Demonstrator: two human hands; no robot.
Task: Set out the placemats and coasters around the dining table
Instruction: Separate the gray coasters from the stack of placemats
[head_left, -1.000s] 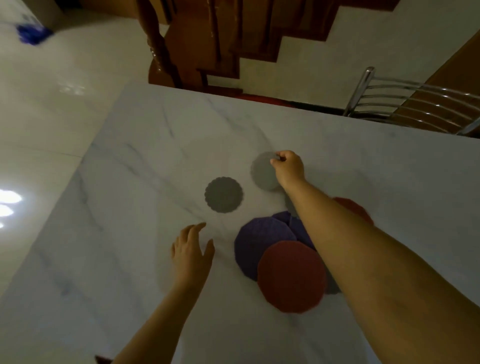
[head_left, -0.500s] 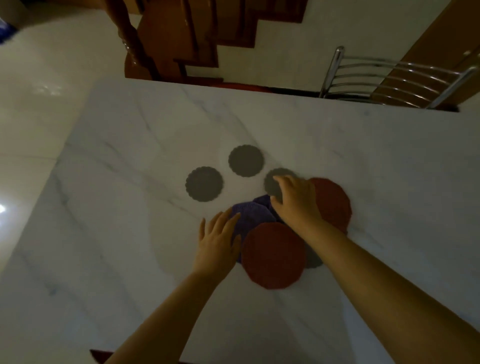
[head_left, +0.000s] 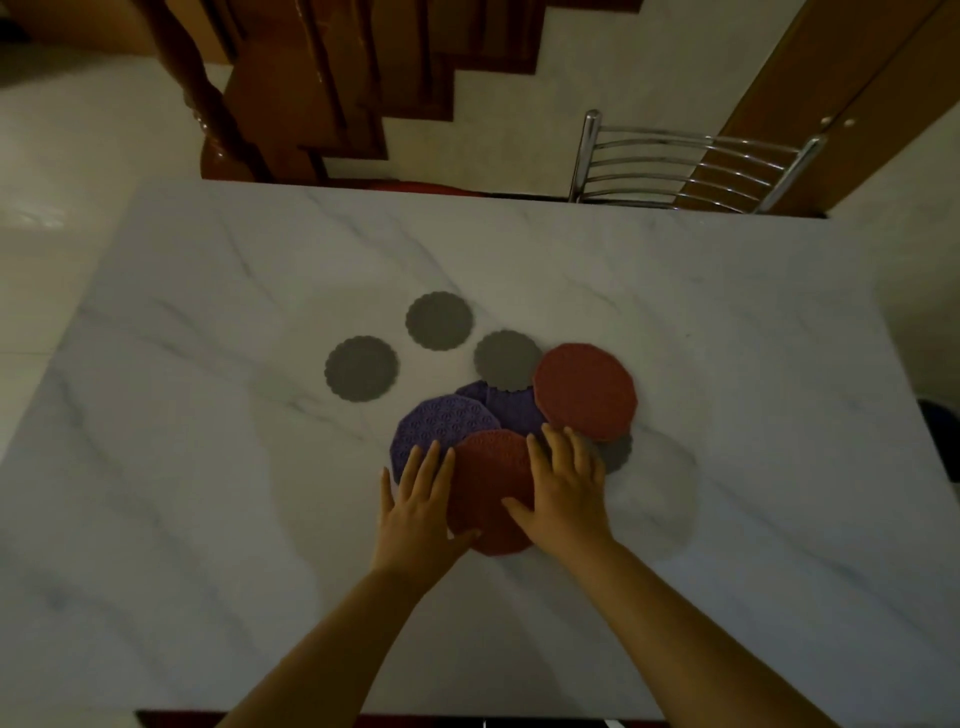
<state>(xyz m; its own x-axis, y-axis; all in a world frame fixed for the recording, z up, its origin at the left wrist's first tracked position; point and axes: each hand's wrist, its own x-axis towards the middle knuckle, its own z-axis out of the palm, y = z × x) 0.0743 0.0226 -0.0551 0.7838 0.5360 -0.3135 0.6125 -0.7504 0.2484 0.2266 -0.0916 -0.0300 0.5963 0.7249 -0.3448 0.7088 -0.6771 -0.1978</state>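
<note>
Item: near red placemat (head_left: 488, 488), at the desk's (head_left: 208, 467) middle, front of an overlapping pile.
- Left hand (head_left: 415, 514): grip wide, fingers flat on the purple placemat (head_left: 436, 426), thumb on the red one.
- Right hand (head_left: 566, 488): grip wide, holding nothing, flat over the red mat's right edge.
- Second purple placemat (head_left: 514, 410) and far red placemat (head_left: 584, 397) behind.
- Grey coasters: left coaster (head_left: 361, 368) and far coaster (head_left: 439, 320) lie apart; third coaster (head_left: 506, 359) overlaps the pile (a fourth grey edge (head_left: 618, 452) shows beneath).
- Metal chair (head_left: 685, 166) at the far side.
</note>
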